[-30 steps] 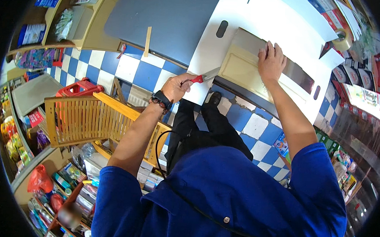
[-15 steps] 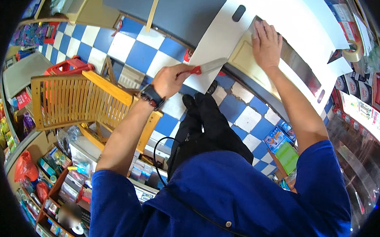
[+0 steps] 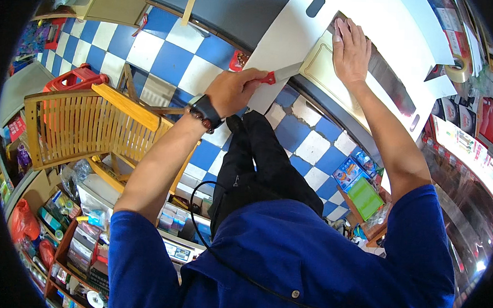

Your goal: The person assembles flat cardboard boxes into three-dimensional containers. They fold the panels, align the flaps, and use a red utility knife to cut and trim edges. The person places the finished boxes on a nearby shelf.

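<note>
My left hand (image 3: 231,92) is closed round the red handle of a knife (image 3: 287,72). Its broad silver blade points away to the right and crosses the edge of a white cardboard sheet (image 3: 280,41) with oval hand holes. My right hand (image 3: 352,54) lies flat, fingers stretched out, over a long dark, shiny strip (image 3: 392,83) on the sheet; whether that strip is a metal plate or an opening I cannot tell. Beside the right hand and just beyond the knife tip shows a cream panel (image 3: 320,63) with a thin line border.
A slatted wooden chair (image 3: 86,126) stands at the left, with a red plastic stool (image 3: 72,81) behind it. A grey tabletop (image 3: 226,11) lies at the far side. A tape roll (image 3: 457,69) sits at the right. Crowded shelves (image 3: 63,256) fill the lower left.
My left hand has moved slightly right with the knife, bringing the blade closer to the cream panel. My right hand stays pressed in nearly the same place. The whole view has shifted a little.
</note>
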Action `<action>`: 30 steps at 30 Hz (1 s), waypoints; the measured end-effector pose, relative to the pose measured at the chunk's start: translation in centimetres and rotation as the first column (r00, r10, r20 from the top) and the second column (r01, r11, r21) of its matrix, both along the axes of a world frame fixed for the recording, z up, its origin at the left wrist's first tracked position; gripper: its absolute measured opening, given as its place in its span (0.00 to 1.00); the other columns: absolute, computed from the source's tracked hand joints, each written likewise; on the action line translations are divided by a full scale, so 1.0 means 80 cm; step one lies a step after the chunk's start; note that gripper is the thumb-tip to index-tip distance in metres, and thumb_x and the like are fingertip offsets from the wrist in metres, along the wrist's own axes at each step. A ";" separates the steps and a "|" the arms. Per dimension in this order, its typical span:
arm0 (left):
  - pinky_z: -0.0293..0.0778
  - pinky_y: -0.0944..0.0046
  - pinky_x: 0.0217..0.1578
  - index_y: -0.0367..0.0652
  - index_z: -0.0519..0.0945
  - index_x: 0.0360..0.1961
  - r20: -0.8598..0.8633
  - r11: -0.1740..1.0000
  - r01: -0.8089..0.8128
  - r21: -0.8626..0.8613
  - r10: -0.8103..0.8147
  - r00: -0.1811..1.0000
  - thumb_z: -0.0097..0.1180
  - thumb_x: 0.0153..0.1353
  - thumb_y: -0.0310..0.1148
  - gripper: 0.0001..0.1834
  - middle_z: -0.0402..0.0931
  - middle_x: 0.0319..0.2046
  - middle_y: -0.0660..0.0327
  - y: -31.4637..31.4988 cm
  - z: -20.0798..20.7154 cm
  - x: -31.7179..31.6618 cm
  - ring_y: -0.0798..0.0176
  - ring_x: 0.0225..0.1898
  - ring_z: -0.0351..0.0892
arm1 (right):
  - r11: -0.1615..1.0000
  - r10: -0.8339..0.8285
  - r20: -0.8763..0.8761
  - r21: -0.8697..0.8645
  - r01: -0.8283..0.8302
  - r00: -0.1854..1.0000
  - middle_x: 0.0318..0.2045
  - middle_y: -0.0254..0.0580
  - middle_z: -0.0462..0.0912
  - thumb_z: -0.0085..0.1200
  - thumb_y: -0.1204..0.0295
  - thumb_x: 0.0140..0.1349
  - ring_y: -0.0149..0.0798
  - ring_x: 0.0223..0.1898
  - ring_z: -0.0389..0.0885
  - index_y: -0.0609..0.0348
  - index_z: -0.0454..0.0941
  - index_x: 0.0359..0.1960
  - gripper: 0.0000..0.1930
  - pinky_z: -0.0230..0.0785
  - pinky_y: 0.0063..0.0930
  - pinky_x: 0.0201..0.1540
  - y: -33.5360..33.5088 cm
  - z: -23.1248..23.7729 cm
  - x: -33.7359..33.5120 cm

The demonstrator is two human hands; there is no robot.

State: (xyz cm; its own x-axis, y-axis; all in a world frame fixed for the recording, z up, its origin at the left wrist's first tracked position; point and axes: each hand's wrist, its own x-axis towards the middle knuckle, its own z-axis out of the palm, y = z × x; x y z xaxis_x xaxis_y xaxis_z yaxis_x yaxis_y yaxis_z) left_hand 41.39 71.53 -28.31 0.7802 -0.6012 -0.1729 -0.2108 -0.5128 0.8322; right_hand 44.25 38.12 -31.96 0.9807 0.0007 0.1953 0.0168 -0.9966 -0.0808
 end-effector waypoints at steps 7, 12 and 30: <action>0.81 0.62 0.35 0.44 0.81 0.54 0.052 0.992 0.051 -0.115 -0.045 0.998 0.56 0.67 0.30 0.15 0.85 0.39 0.49 0.000 -0.010 0.015 0.53 0.35 0.87 | 0.999 -0.002 -0.036 -0.042 0.001 0.999 0.71 0.37 0.61 0.34 0.55 0.74 0.48 0.73 0.54 0.36 0.62 0.70 0.24 0.41 0.59 0.74 -0.004 -0.001 -0.002; 0.81 0.62 0.35 0.43 0.81 0.54 0.079 0.990 0.107 -0.089 -0.100 0.992 0.56 0.68 0.31 0.15 0.85 0.39 0.50 -0.022 -0.015 0.021 0.53 0.35 0.87 | 0.999 -0.005 -0.039 -0.032 0.004 0.999 0.71 0.37 0.61 0.35 0.56 0.73 0.48 0.73 0.53 0.36 0.62 0.70 0.24 0.41 0.59 0.74 0.002 0.001 -0.001; 0.80 0.58 0.38 0.43 0.82 0.51 -0.053 0.984 0.059 -0.165 -0.069 0.996 0.55 0.67 0.30 0.13 0.85 0.38 0.50 -0.056 -0.014 0.006 0.50 0.35 0.86 | 0.999 -0.037 -0.082 -0.025 0.035 0.996 0.72 0.39 0.59 0.35 0.56 0.73 0.49 0.74 0.52 0.38 0.62 0.70 0.24 0.39 0.59 0.74 0.005 0.006 -0.002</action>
State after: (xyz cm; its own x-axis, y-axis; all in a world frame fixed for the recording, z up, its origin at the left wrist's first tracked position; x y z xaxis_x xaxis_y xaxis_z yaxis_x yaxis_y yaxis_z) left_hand 41.91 67.07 -29.45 0.7306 -0.6736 -0.1120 -0.1879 -0.3561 0.9154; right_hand 44.08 38.55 -31.49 0.9929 -0.0315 0.1144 -0.0252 -0.9981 -0.0564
